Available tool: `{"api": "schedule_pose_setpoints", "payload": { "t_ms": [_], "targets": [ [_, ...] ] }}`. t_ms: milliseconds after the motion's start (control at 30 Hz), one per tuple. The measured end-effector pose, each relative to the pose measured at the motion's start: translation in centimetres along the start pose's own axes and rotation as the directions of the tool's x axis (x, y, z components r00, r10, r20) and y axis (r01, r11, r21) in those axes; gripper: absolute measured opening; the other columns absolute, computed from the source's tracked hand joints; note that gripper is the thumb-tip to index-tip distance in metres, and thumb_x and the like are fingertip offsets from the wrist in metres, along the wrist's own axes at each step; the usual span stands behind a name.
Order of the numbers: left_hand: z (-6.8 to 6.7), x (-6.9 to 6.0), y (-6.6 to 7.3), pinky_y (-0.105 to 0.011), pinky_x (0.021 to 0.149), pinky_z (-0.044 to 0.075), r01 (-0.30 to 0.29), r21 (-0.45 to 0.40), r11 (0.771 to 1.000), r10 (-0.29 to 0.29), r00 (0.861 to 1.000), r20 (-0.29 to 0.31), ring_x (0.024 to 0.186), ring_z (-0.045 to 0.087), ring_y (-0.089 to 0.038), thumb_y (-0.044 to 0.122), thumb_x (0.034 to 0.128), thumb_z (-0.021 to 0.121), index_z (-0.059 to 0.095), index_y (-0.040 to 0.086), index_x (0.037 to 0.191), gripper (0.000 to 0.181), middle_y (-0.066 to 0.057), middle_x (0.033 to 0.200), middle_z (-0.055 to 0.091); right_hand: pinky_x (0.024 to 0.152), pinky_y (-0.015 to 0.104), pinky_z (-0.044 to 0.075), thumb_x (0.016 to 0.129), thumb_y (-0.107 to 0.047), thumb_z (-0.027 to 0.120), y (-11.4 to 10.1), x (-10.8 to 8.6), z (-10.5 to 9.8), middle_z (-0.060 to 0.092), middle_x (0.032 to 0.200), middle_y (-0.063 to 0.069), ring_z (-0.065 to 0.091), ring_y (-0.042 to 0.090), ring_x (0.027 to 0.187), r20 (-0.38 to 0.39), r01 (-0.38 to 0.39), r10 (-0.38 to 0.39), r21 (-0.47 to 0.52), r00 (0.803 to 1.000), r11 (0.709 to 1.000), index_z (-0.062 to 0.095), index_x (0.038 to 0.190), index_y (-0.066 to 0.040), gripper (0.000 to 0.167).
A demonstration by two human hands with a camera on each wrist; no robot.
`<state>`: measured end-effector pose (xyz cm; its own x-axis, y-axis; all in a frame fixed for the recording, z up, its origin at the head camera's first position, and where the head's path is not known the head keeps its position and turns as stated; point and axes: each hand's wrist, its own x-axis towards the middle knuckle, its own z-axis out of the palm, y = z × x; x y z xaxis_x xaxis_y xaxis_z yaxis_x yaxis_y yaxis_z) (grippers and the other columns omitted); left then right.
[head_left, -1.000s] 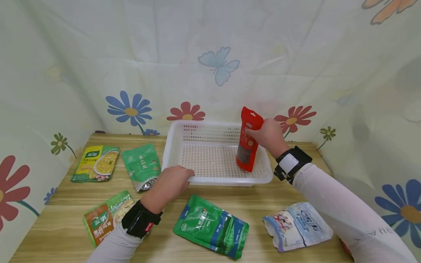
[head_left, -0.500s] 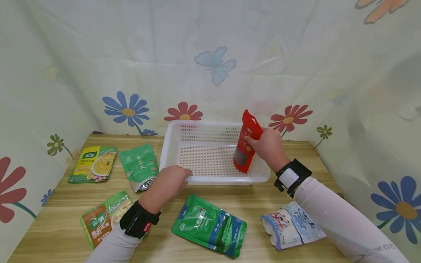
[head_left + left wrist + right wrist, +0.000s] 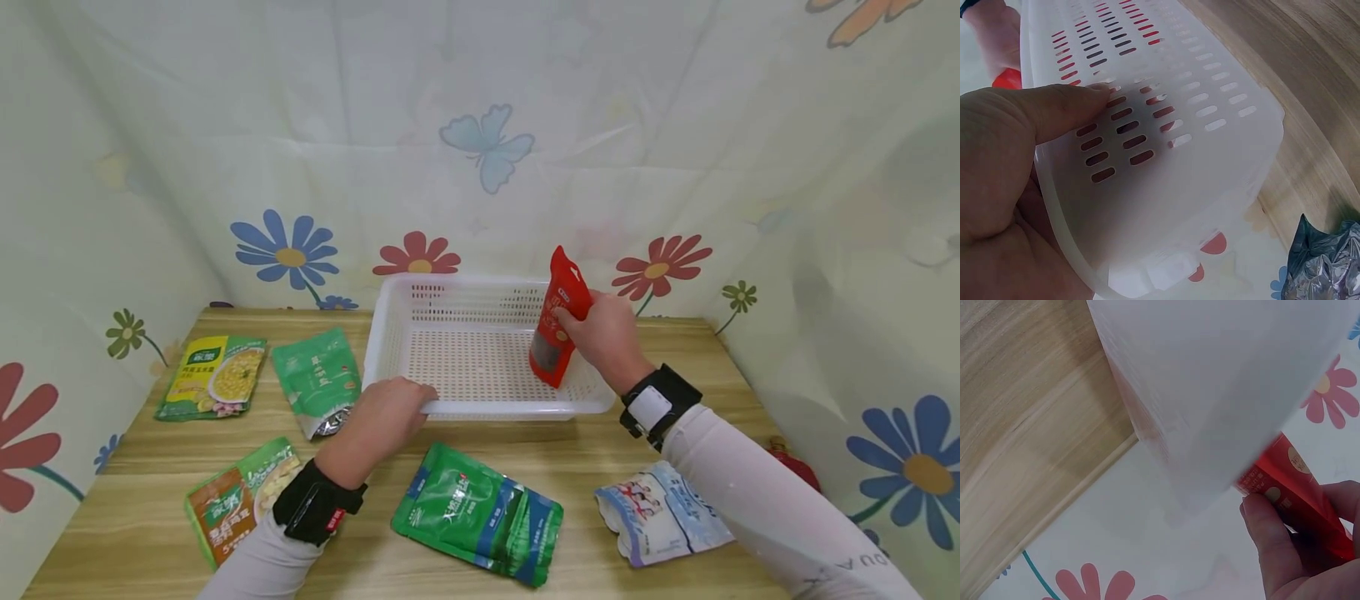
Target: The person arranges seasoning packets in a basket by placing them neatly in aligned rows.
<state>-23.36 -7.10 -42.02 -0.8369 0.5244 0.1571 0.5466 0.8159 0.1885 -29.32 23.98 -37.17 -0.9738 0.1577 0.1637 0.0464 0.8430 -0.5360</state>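
A white perforated plastic basket (image 3: 480, 408) stands at the back of the wooden table. My left hand (image 3: 386, 425) grips its near rim at the left corner; in the left wrist view the thumb (image 3: 1066, 106) presses the outer wall and the fingers are mostly hidden behind it. In my right hand (image 3: 607, 333) is a red pouch (image 3: 557, 321), pinched at its side. It stands nearly upright, leaning a little, with its lower end inside the basket's right part. The right wrist view shows the thumb (image 3: 1266, 531) on the red pouch (image 3: 1291, 481), partly behind the basket wall (image 3: 1210, 394).
Left of the basket lie a yellow-green soup packet (image 3: 213, 377) and a green pouch (image 3: 318, 379). Nearer are a brown-green packet (image 3: 228, 500), a green-blue pouch (image 3: 480, 512) and a pale blue pouch (image 3: 660, 517). A red item (image 3: 793, 467) is partly behind the right sleeve. Flowered cloth (image 3: 487, 217) surrounds the table.
My right hand has lowered slightly with the red pouch, which tilts a little more. The left hand keeps its grip on the rim. The head view has shifted slightly.
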Motion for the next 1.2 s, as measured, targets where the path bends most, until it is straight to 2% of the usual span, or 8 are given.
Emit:
{"api": "schedule_pose_setpoints", "payload": {
  "t_ms": [267,500,667,933,1200],
  "targets": [
    [0.0,0.0,0.0,-0.035,0.064,0.054,-0.002,0.005,1.000,0.002,1.000,-0.006,0.070,0.065,-0.014,0.003,0.0858,0.076,0.078,0.013,0.098,0.016,-0.002,0.086,0.076,0.075,0.047,0.062,0.094,-0.035,0.074,0.0,-0.4,0.3,0.074,0.119,0.019,0.075,0.037,0.096,-0.011,0.027,-0.027,-0.023,1.000,0.999,0.062,0.130,-0.001,0.051],
    [0.1,0.1,0.0,-0.036,0.064,0.054,-0.003,0.017,1.000,0.003,1.000,-0.004,0.072,0.066,-0.014,0.005,0.0861,0.077,0.078,0.014,0.098,0.015,-0.002,0.086,0.076,0.080,0.048,0.062,0.094,-0.038,0.075,-0.2,-0.8,0.1,0.073,0.122,0.018,0.074,0.037,0.098,0.015,0.019,-0.019,-0.013,1.000,1.000,0.061,0.131,-0.002,0.053],
    [0.1,0.0,0.0,-0.035,0.063,0.053,-0.003,0.012,1.000,0.004,1.000,-0.005,0.070,0.065,-0.014,0.005,0.0859,0.077,0.077,0.013,0.096,0.013,-0.002,0.084,0.076,0.077,0.046,0.062,0.094,-0.037,0.074,-0.2,-0.8,0.1,0.074,0.119,0.018,0.074,0.036,0.095,0.024,0.022,-0.021,-0.020,0.999,1.000,0.061,0.130,-0.001,0.052],
    [0.2,0.0,0.0,-0.035,0.063,0.053,-0.004,0.003,1.000,0.004,1.000,-0.001,0.070,0.065,-0.014,0.004,0.0857,0.078,0.077,0.013,0.097,0.014,-0.003,0.085,0.076,0.077,0.048,0.062,0.096,-0.032,0.073,-0.1,-0.8,0.8,0.075,0.111,0.022,0.076,0.038,0.092,-0.012,0.082,-0.083,-0.083,0.996,0.993,0.061,0.125,0.003,0.047],
    [0.2,0.0,-0.1,-0.035,0.062,0.053,-0.005,0.011,1.000,0.005,1.000,-0.005,0.070,0.065,-0.014,0.005,0.0856,0.077,0.077,0.014,0.096,0.014,-0.002,0.085,0.076,0.078,0.048,0.061,0.096,-0.032,0.073,-0.2,-1.1,1.1,0.074,0.116,0.020,0.076,0.038,0.094,-0.025,0.088,-0.090,-0.086,0.996,0.992,0.060,0.126,0.001,0.048]
  ]
}}
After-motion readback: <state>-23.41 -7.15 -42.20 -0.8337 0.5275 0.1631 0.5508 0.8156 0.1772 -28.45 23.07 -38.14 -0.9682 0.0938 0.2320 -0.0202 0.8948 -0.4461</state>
